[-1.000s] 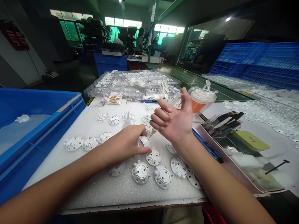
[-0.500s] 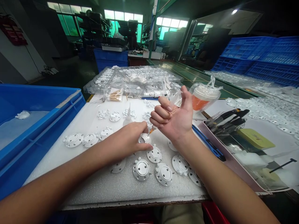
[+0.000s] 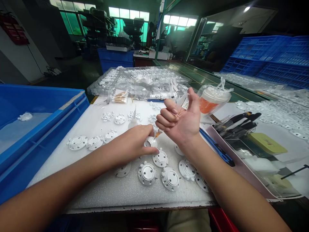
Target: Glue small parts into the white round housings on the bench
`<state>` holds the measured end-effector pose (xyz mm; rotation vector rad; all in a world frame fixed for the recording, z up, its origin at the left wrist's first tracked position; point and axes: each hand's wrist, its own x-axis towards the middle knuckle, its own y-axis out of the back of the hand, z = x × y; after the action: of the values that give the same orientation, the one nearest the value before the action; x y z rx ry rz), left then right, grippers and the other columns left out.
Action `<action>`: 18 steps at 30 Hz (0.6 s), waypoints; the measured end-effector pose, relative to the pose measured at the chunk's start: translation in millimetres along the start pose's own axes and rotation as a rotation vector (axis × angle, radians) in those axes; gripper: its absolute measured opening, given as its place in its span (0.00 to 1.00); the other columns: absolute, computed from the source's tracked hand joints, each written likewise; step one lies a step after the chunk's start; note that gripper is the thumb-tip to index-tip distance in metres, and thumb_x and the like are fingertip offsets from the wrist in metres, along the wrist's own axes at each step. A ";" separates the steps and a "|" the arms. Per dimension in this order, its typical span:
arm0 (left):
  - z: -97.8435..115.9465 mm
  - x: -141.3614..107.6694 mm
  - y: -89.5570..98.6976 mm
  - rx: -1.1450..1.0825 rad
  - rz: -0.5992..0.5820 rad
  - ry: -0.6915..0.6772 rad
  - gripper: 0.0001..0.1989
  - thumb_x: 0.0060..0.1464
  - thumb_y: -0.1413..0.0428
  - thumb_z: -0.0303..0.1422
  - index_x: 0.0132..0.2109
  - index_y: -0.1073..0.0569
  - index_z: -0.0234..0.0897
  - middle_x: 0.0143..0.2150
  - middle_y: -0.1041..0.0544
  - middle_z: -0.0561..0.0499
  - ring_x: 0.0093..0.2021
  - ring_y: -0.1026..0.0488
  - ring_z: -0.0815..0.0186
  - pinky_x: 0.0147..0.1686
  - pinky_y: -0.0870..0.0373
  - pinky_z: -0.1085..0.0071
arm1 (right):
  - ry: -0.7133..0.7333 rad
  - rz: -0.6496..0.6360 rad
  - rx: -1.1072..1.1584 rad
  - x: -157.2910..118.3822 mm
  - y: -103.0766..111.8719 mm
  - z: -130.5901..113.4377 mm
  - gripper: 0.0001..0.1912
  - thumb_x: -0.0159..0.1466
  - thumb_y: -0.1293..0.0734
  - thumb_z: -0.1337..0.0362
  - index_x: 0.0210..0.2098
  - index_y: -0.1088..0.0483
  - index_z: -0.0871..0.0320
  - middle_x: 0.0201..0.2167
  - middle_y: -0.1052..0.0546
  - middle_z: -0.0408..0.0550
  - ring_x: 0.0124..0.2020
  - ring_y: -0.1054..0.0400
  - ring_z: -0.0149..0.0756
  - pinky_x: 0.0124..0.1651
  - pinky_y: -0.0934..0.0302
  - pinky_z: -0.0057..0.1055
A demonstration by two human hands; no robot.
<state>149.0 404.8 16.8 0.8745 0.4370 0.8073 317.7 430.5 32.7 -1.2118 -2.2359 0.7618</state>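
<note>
My left hand [image 3: 138,140] holds a small white round part [image 3: 150,142] between thumb and fingers, over the white foam mat [image 3: 101,190]. My right hand [image 3: 180,120] is closed around a dispenser with an orange tip [image 3: 158,133]; its body is mostly hidden by the fingers. The tip points down at the held part, at or very near its surface. Several white discs with black dots, such as this disc [image 3: 147,173], lie in front and to the left. Behind my left hand stands a white pointed bottle [image 3: 133,120], beside small white pieces [image 3: 107,116].
A blue bin [image 3: 43,125] stands at the left. Cotton swabs [image 3: 120,97] and clear trays [image 3: 145,77] lie at the back. To the right are an orange cup [image 3: 209,101], blue pliers [image 3: 217,148] and a tool box [image 3: 243,170].
The whole view has shifted slightly. Both hands keep nearly the same pose, with the orange tip still at the held part.
</note>
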 end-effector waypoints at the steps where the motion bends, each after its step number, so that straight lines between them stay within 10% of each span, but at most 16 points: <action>1: 0.1 0.0 0.0 0.006 0.000 0.000 0.16 0.52 0.40 0.43 0.38 0.36 0.38 0.32 0.32 0.54 0.31 0.37 0.65 0.31 0.45 0.70 | 0.003 0.005 0.003 -0.1 -0.1 0.2 0.33 0.60 0.51 0.33 0.17 0.51 0.55 0.10 0.54 0.35 0.12 0.61 0.25 0.16 0.61 0.26; 18: 1.0 1.1 0.6 0.027 -0.010 -0.001 0.16 0.53 0.41 0.44 0.38 0.35 0.38 0.34 0.31 0.52 0.32 0.36 0.64 0.31 0.45 0.69 | 0.074 0.082 -0.033 -3.1 -6.5 2.3 0.31 0.59 0.48 0.35 0.16 0.52 0.54 0.09 0.55 0.35 0.12 0.64 0.26 0.15 0.63 0.27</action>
<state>150.1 405.4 17.8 0.8976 0.4522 0.7936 313.9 424.3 35.0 -1.3327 -2.1588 0.7019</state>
